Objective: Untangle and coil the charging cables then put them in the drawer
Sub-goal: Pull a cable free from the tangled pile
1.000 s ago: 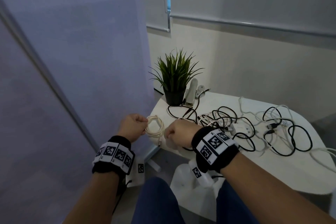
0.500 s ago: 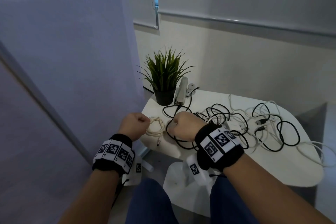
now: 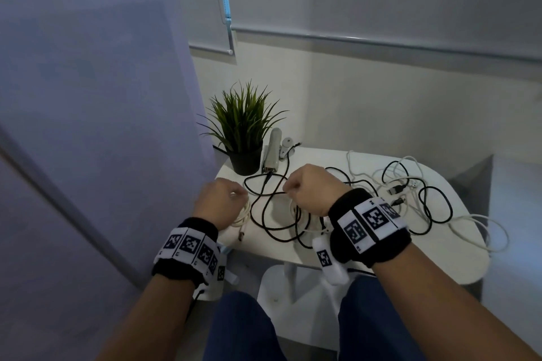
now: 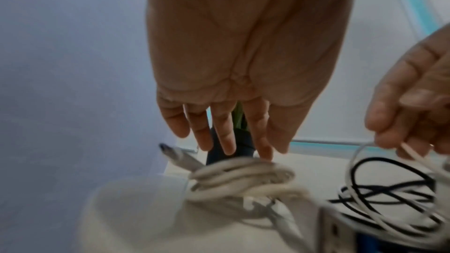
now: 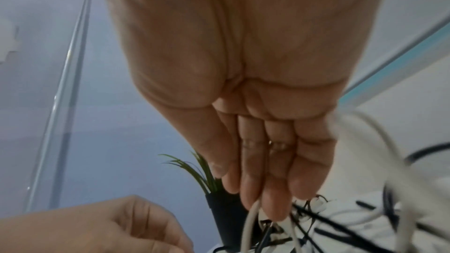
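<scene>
Your left hand (image 3: 218, 202) sits over the coiled white cable (image 4: 243, 178) at the table's (image 3: 366, 246) near-left edge, fingers hanging loose with only the tips touching the coil. Your right hand (image 3: 308, 189) is curled, pinching a white cable strand (image 5: 250, 224) up out of the black-and-white cable tangle (image 3: 410, 199) spread across the tabletop.

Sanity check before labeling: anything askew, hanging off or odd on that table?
Yes. A white cable loops past the right edge of the table, overhanging. The black cables and other white ones are still knotted together mid-table. Near the left hand, the coiled white cable sits at the table's left edge.
</scene>
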`<state>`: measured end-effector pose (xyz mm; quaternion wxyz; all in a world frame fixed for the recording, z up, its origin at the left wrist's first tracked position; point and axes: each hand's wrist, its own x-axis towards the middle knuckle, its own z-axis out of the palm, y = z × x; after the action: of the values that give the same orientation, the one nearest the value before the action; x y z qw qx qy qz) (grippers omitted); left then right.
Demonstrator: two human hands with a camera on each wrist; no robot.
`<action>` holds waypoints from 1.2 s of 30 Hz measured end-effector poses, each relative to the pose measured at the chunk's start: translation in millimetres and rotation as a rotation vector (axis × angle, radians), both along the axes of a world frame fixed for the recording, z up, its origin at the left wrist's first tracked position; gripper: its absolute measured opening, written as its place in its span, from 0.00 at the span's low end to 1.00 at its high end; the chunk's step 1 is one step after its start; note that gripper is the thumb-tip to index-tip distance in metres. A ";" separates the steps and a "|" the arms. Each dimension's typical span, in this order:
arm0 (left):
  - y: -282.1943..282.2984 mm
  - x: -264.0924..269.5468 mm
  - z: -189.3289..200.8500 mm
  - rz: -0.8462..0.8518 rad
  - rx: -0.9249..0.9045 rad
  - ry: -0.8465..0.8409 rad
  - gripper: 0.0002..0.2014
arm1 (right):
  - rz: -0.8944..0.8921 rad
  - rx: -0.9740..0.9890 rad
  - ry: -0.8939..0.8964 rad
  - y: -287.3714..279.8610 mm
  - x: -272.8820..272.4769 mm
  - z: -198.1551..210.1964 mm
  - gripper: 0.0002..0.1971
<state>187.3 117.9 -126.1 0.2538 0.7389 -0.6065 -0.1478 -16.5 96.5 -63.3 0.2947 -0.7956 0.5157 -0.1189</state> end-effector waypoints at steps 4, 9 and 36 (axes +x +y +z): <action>-6.9 -19.3 2.9 -0.024 0.145 -0.257 0.10 | -0.105 -0.105 -0.120 -4.5 -16.6 3.9 0.12; -11.2 -32.5 4.8 -0.003 0.323 -0.433 0.24 | -0.194 -0.176 -0.165 -14.1 -43.8 10.4 0.16; -8.1 -47.3 53.2 0.051 -0.034 0.276 0.06 | -0.111 0.018 -0.042 -11.9 -57.3 1.7 0.15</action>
<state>139.9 109.7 -72.9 0.3507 0.7223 -0.5494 -0.2313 -73.8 84.6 -61.5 0.3057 -0.7604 0.5538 -0.1471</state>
